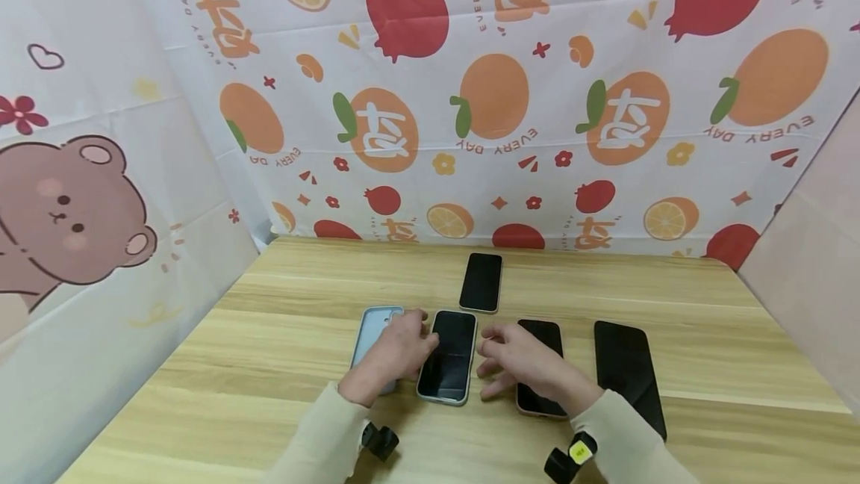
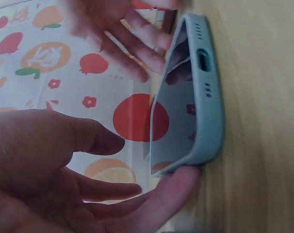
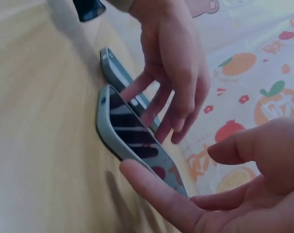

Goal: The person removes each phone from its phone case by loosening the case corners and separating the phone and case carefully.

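A phone in a pale blue-green case (image 1: 447,357) lies screen up on the wooden table between the two hands. The left hand (image 1: 402,343) is at its left edge, over part of a light blue phone case (image 1: 369,329) that looks hollow. In the left wrist view one left finger is against or very near the cased phone (image 2: 210,111), thumb apart. On the other side is the right hand (image 1: 524,357), fingers spread loosely and partly covering a dark phone (image 1: 540,398). The right wrist view shows a right fingertip (image 3: 132,170) at the cased phone's edge. Neither hand grips anything.
Another dark phone (image 1: 481,282) lies behind the cased one. A larger black phone (image 1: 628,364) is at the right, partly behind the right sleeve. A fruit-printed cloth (image 1: 493,193) hangs at the table's (image 1: 282,282) back edge. Both wrists carry small black cameras.
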